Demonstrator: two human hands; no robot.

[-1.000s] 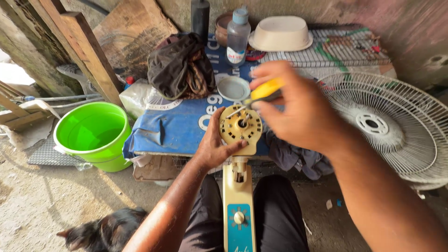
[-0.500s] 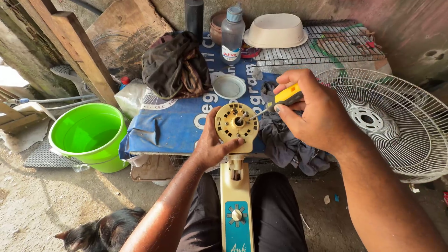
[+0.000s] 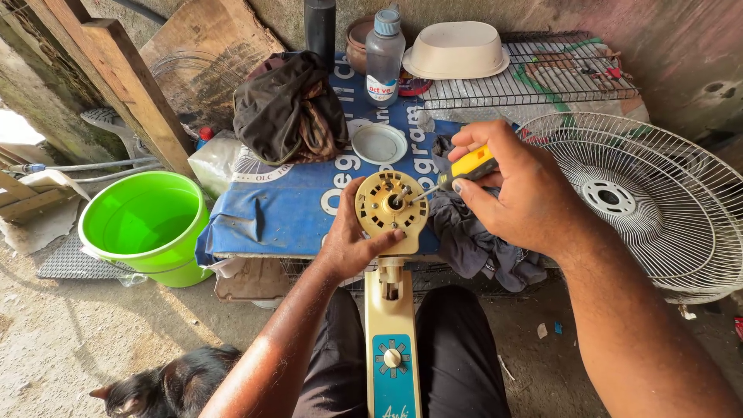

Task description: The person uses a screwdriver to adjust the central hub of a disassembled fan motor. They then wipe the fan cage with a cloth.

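Note:
A cream fan body (image 3: 391,333) with a blue control panel and knob rests upright between my knees. On top of it sits its round yellowish motor housing (image 3: 391,205). My left hand (image 3: 348,244) grips the housing from the left and below. My right hand (image 3: 515,190) holds a yellow-handled screwdriver (image 3: 468,166), and the metal tip touches the housing near its central shaft.
A white wire fan guard (image 3: 627,201) leans at the right. A bright green bucket (image 3: 143,224) stands at the left. On the blue sheet (image 3: 286,205) lie a dark cloth bundle (image 3: 290,108), a white round cap (image 3: 378,143), a plastic bottle (image 3: 384,54) and a cream basin (image 3: 455,50). A black cat (image 3: 166,391) lies at bottom left.
My right hand has drawn back to the right and lowered, bringing the screwdriver tip onto the housing's centre. The view has shifted slightly; my left hand keeps its grip.

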